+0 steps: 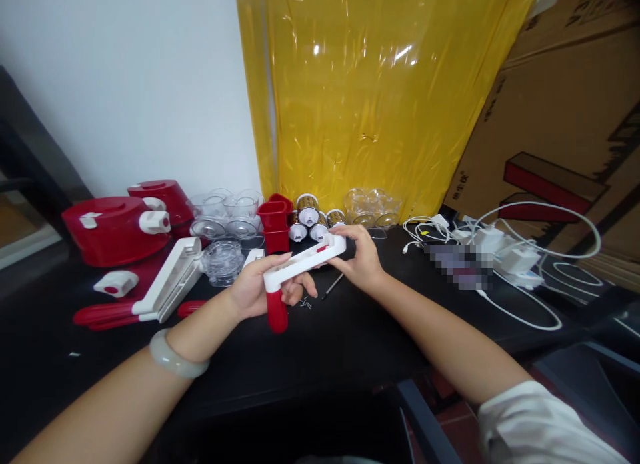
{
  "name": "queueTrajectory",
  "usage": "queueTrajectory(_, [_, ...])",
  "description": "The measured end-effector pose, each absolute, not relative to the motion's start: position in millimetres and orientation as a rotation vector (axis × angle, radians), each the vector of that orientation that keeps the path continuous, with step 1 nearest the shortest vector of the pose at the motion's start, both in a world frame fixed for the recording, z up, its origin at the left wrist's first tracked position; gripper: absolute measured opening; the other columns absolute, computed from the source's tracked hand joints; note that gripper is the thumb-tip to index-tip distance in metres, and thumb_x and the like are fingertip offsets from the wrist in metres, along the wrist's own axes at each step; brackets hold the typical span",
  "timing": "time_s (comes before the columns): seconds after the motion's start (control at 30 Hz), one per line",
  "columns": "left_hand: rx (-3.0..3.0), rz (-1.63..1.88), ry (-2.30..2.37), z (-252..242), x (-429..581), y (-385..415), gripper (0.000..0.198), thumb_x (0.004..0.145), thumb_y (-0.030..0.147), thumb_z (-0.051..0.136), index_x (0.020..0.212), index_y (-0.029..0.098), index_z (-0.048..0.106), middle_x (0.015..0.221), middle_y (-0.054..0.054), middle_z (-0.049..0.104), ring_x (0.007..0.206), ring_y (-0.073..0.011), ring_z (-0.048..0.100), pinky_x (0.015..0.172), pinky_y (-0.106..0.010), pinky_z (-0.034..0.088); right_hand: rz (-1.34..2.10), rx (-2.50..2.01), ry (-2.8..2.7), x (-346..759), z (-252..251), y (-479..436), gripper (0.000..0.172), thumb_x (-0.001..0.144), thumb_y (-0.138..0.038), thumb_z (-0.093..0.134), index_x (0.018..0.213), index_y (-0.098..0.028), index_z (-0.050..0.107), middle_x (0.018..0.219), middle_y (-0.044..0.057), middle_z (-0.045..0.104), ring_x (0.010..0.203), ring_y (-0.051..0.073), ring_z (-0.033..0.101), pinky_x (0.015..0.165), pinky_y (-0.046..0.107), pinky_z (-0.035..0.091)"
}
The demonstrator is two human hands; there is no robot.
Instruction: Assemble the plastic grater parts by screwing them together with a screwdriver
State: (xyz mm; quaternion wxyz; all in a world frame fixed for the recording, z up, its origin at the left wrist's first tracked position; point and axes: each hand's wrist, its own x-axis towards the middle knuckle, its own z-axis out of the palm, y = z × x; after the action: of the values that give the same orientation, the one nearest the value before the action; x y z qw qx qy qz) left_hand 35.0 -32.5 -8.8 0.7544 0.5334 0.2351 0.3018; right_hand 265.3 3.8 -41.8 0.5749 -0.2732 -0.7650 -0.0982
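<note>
Near red containers (276, 236), contents unclear; left hand (254, 287) and right hand (362, 261) grip white crank (301, 262).

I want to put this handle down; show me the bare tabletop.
Free: the tabletop between the small screws and its front edge; also a patch between the right hand and the white cables. Crowded: the back, with clear cups and red boxes; the left, with red tubs.
</note>
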Motion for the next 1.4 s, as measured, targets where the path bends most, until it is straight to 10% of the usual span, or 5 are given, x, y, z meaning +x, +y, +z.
queueTrajectory(0.8, [1.577,0.731,0.665,-8.3,42.1,-36.5,0.058,0.082,0.036,0.064,0.129,0.011,0.039,0.097,-0.017,0.075,0.044,-0.0079,0.048,0.048,-0.024,0.034,-0.313,-0.673,-1.864,267.6,-43.3,10.3,0.067,0.086,-0.021,0.062,0.143,-0.031,0.03,0.135,0.01,0.056,0.127,0.028,0.052,0.104,0.053,0.044])
queueTrajectory(0.97, [1.934,1.054,0.898,-18.2,43.7,-33.2,0.053,0.086,0.034,0.064,0.128,0.02,0.036,0.105,-0.011,0.074,0.086,-0.0207,0.07,0.075,-0.033,0.052,-0.26,-0.752,-1.776,265.1,-47.5,13.1,0.073,0.087,-0.022,0.06,0.148,-0.025,0.02,0.142,0.016,0.045,0.132,0.029,0.045,0.104,0.051,0.044])
queueTrajectory(1.4, [2.239,1.141,0.957,-34.4,38.6,-22.8,0.053,0.086,0.032,0.061,0.13,0.02,0.035,0.107,-0.011,0.071,0.098,-0.0244,0.07,0.083,-0.039,0.054,0.12,-0.739,-2.464,255.3,-51.4,4.8,0.002,0.085,-0.021,0.065,0.086,-0.02,0.067,0.084,0.004,0.067,0.085,0.018,0.057,0.082,0.034,0.044])
